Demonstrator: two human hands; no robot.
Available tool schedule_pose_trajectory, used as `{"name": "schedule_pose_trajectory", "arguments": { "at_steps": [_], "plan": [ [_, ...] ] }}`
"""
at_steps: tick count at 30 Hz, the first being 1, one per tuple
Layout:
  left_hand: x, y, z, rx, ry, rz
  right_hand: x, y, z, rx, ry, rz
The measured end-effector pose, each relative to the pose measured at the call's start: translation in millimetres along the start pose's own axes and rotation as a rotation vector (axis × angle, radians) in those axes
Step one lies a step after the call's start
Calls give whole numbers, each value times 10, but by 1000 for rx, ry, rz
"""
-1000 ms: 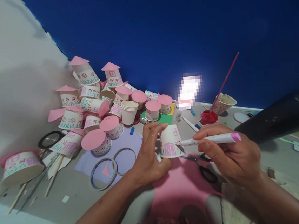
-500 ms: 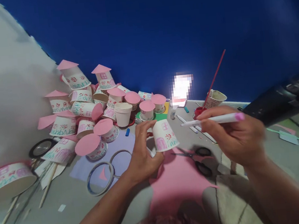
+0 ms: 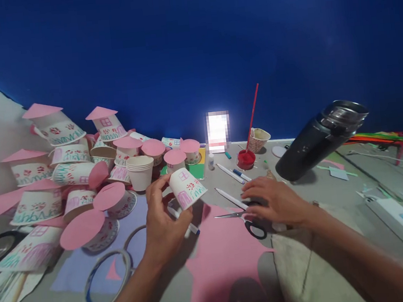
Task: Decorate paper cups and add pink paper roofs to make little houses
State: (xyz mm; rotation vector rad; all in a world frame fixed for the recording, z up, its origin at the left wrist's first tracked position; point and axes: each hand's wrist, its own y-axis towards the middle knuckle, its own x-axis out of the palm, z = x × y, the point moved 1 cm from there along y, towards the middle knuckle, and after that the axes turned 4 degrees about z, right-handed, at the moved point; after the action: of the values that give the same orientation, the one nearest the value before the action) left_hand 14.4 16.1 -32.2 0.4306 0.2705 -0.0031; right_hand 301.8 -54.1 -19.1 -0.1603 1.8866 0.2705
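Note:
My left hand (image 3: 166, 225) pinches a white paper cup (image 3: 188, 188), upside down and tilted, with a purple window and door, red flowers and green grass drawn on it. My right hand (image 3: 279, 203) lies low over the table, fingers stretched out and apart. A white marker (image 3: 230, 198) on the table reaches up to its fingertips. Partly under that hand are black-handled scissors (image 3: 255, 230), their blades over a sheet of pink paper (image 3: 222, 263). Another marker with a blue end (image 3: 194, 228) lies behind my left thumb.
Decorated cups with pink paper roofs (image 3: 84, 228) pile up on the left beside plain stacked cups (image 3: 141, 172). Tape rings (image 3: 91, 301) lie on purple paper. A red paint pot (image 3: 246, 160), a lit phone (image 3: 217, 131) and a leaning dark flask (image 3: 315, 145) stand toward the back.
My right hand has come down to the table, and the marker it held is out of its grip. The cup stays in my left hand, tilted more. The view has swung right.

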Motion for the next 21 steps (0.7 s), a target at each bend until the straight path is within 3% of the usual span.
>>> {"name": "schedule_pose_trajectory", "arguments": {
  "at_steps": [4, 7, 10, 16, 21],
  "plan": [
    [56, 4, -90, 123, 281, -75, -149, -76, 293, 298, -132, 110],
    [111, -8, -191, 270, 467, -176, -179, -83, 425, 418, -165, 135],
    [139, -21, -264, 387, 602, -186, -158, -62, 489, 498, -175, 157],
    [159, -96, -193, 578, 670, -224, 75, 19, 431, 459, -135, 117],
    [162, -127, -82, 616, 599, -184, 193, 83, 389, 420, -143, 132]
  ]
}}
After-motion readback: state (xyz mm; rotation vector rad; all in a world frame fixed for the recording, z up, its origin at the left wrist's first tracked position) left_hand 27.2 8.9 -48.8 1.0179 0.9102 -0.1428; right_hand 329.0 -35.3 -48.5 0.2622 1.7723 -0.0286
